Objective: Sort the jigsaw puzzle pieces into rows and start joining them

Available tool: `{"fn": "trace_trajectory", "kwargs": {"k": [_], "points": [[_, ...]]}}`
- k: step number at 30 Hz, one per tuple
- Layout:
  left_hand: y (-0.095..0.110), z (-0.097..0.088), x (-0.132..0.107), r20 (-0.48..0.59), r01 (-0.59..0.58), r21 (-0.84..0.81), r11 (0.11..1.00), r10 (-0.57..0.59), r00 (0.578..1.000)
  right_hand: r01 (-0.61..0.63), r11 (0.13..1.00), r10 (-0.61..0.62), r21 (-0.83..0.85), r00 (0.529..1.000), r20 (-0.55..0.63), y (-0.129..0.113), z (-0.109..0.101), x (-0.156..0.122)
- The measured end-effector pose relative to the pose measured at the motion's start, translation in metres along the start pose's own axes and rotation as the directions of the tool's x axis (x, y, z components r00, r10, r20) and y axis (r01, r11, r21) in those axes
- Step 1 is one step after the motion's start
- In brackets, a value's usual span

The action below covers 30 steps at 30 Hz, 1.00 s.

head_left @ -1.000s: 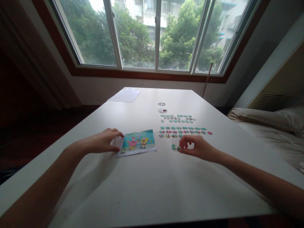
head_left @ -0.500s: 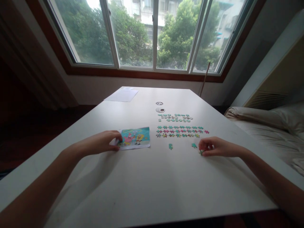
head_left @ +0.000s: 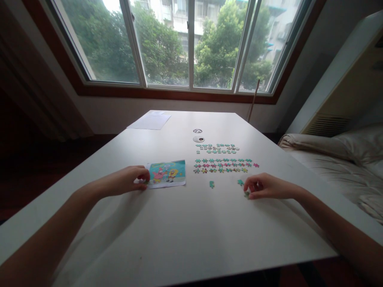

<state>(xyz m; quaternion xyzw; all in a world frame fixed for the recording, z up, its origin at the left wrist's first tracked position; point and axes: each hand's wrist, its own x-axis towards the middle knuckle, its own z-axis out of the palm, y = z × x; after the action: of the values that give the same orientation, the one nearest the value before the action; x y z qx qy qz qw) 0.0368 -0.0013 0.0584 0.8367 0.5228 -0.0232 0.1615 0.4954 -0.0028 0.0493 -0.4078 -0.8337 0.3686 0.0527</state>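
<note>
In the head view my left hand is closed at the left edge of a small cartoon picture sheet. A small greenish piece, seemingly a puzzle piece, shows between its thumb and fingertips, partly hidden. My right hand pinches a green puzzle piece low over the white table, with fingers curled. Just beyond those fingertips lies a loose green puzzle piece. Another loose piece lies between the sheet and my right hand. Farther off, several rows of puzzle pieces lie on the table.
The white table runs toward a window. Two round flat items lie beyond the puzzle rows. White paper rests at the far left corner. A cushioned seat stands at the right, and a thin stick leans by the window.
The whole view has shifted slightly. My right hand has moved a little left and nearer to me with its piece. My left hand stays by the picture sheet.
</note>
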Motion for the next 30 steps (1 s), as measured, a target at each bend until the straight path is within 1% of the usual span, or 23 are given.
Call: {"fn": "trace_trajectory", "kwargs": {"k": [3, 6, 8, 11, 14, 17, 19, 21, 22, 24, 27, 30], "points": [[0.002, -0.001, -0.001, 0.012, -0.006, -0.023, 1.0, 0.006, 1.0, 0.005, 1.0, -0.005, -0.007, 1.0, -0.026, 0.001, 0.0, 0.0], [0.004, -0.002, 0.0, -0.015, -0.056, -0.043, 0.998, 0.055, 0.998, 0.008, 1.0, -0.009, -0.021, 0.999, -0.042, 0.002, 0.0, 0.0], [0.007, -0.001, 0.001, -0.038, -0.065, -0.044, 0.997, 0.063, 0.997, 0.012, 0.999, -0.014, -0.03, 0.998, -0.061, 0.002, -0.001, 0.0], [0.018, 0.001, 0.004, -0.062, -0.084, -0.074, 0.994, 0.08, 0.995, 0.022, 0.998, -0.029, -0.059, 0.993, -0.112, 0.004, -0.002, 0.003], [0.045, 0.005, 0.006, -0.046, -0.171, -0.151, 0.974, 0.166, 0.985, 0.033, 0.994, -0.049, -0.1, 0.985, -0.163, 0.007, -0.002, 0.008], [0.082, 0.012, 0.01, 0.035, -0.266, -0.256, 0.93, 0.283, 0.958, 0.043, 0.991, -0.07, -0.129, 0.975, -0.212, 0.011, 0.0, 0.014], [0.105, 0.02, 0.014, 0.064, -0.287, -0.277, 0.917, 0.316, 0.947, 0.041, 0.988, -0.077, -0.149, 0.966, -0.247, 0.014, 0.002, 0.017], [0.122, 0.029, 0.018, 0.005, -0.311, -0.247, 0.918, 0.322, 0.947, 0.023, 0.985, -0.072, -0.174, 0.957, -0.28, 0.018, 0.004, 0.02], [0.128, 0.033, 0.021, -0.039, -0.322, -0.235, 0.917, 0.322, 0.946, 0.012, 0.983, -0.067, -0.184, 0.954, -0.293, 0.019, 0.004, 0.021], [0.138, 0.041, 0.025, -0.091, -0.359, -0.218, 0.907, 0.347, 0.933, -0.002, 0.981, -0.058, -0.195, 0.952, -0.301, 0.02, 0.006, 0.022], [0.145, 0.048, 0.034, -0.172, -0.415, -0.195, 0.889, 0.386, 0.906, 0.006, 0.981, -0.064, -0.196, 0.953, -0.295, 0.018, 0.008, 0.024], [0.145, 0.052, 0.047, -0.294, -0.413, -0.107, 0.905, 0.368, 0.882, 0.024, 0.978, -0.09, -0.206, 0.943, -0.319, 0.015, 0.012, 0.027]]}}
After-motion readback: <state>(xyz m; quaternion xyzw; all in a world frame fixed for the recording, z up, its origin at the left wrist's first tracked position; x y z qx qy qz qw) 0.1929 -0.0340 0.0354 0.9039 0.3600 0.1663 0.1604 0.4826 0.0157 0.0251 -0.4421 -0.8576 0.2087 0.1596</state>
